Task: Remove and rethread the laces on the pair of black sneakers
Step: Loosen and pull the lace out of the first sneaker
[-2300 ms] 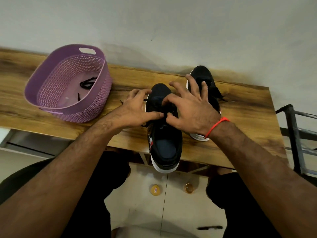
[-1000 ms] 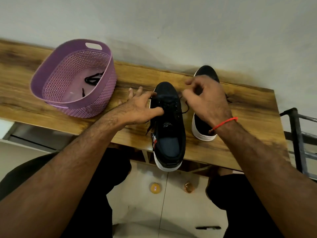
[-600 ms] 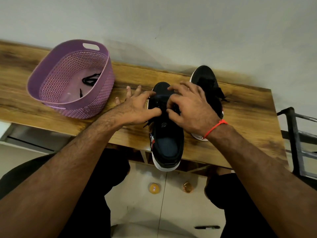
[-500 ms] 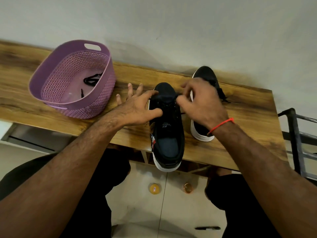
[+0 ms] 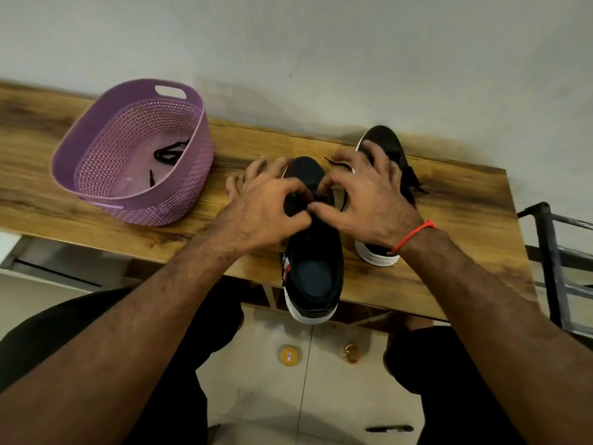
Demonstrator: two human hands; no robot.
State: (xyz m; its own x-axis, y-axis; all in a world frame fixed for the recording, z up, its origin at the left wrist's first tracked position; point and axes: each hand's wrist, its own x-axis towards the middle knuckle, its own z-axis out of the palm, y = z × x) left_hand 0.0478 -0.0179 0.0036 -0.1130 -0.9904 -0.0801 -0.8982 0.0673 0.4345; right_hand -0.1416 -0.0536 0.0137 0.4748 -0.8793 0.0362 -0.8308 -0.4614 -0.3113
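Far left on the wooden table [image 5: 449,226]: purple basket [image 5: 96,149], a loose black lace [image 5: 168,154] lying inside. Left hand [image 5: 266,207] curled at the near sneaker [image 5: 313,261], thumb and forefinger seemingly pinching lace at the eyelets; exact hold not clear. Long axis running near to far, heel overhanging the near edge, toe pointing away. Right hand [image 5: 365,200] meeting it from the right, thumb and forefinger likewise closed on the lace there, other 3 fingers spread. Both hands equally close. Second sneaker [image 5: 385,146] just right, further back.
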